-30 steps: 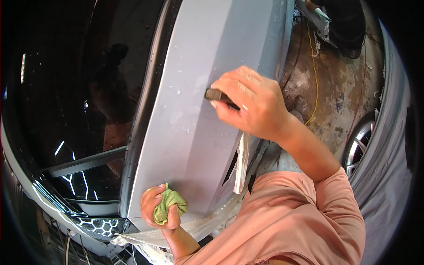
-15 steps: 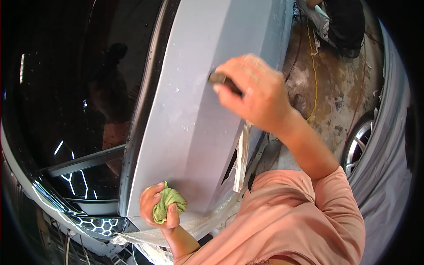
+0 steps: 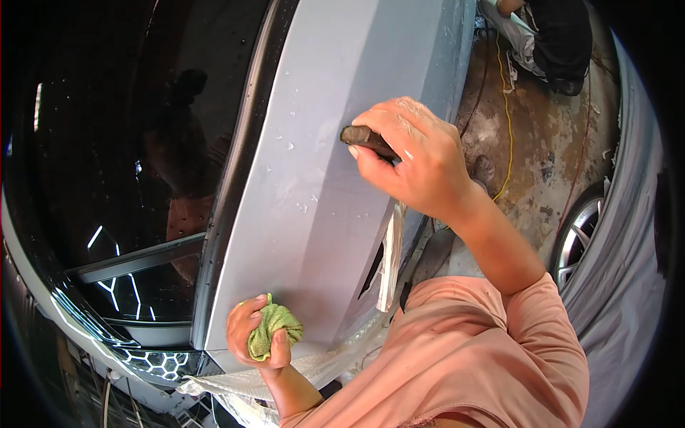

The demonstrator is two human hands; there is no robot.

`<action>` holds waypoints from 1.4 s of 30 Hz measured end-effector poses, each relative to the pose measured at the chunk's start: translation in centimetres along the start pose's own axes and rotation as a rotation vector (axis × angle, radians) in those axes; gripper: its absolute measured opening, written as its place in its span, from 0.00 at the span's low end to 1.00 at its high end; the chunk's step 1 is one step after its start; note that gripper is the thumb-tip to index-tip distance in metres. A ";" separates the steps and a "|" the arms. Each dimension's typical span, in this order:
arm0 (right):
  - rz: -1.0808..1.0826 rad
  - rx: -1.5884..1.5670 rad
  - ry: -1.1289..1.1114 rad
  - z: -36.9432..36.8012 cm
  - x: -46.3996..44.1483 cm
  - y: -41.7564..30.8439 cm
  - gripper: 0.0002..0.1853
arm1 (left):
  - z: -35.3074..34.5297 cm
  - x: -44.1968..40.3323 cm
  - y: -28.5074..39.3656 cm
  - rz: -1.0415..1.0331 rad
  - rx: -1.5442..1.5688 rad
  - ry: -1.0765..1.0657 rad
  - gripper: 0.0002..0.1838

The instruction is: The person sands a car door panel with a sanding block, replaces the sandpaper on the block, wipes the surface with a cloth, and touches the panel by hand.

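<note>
Above the smooth silver-grey car body panel (image 3: pixel 285 214), the right hand (image 3: pixel 421 160) is clamping a dark brown, narrow rectangular block (image 3: pixel 367 138) between thumb and fingers; whether block and panel are touching cannot be told. The block's long axis is running roughly across the panel, its exposed end pointing from the grip toward the glossy black window (image 3: pixel 143 143), with clear water drops (image 3: pixel 290 146) lying between. Farther off, nearer the person's left side, the left hand (image 3: pixel 246 332) is closing around a crumpled yellow-green cloth (image 3: pixel 277 332) over the panel's lower end. A ragged white strip (image 3: pixel 390 260) is hanging below the right hand, edging the nearby working area; translucent plastic sheeting (image 3: pixel 314 371) is bordering the panel's bottom.
</note>
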State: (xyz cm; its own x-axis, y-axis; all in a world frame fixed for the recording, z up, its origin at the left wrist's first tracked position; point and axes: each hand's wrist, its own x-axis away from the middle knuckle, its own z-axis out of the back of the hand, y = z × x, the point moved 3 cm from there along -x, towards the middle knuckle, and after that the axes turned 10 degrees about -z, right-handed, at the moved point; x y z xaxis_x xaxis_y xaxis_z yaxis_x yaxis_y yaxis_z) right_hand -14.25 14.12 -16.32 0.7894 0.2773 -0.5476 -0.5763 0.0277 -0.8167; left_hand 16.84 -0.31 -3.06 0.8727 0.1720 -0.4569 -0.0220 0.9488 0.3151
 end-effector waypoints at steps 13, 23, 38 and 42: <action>0.018 0.037 -0.038 0.1 -0.4 -0.2 0.14 | -0.1 -0.3 0.1 -0.018 -0.027 -0.012 0.22; 0.017 0.075 0.095 1.6 -1.4 0.8 0.13 | -0.2 0.1 -0.1 -0.024 0.014 0.032 0.22; -0.273 0.268 -0.477 15.2 9.6 -1.4 0.13 | -5.8 1.9 5.5 0.005 -0.483 0.272 0.24; -0.307 0.287 -0.622 17.3 8.5 -0.4 0.14 | -9.0 1.6 3.6 0.038 -0.532 0.485 0.25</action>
State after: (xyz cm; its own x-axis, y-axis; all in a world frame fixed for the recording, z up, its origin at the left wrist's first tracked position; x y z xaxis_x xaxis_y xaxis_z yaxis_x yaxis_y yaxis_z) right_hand -10.99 33.08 -17.49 0.7081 0.7056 -0.0292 -0.4488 0.4176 -0.7901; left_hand 13.75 5.80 -10.11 0.5544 0.1881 -0.8107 -0.3901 0.9192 -0.0536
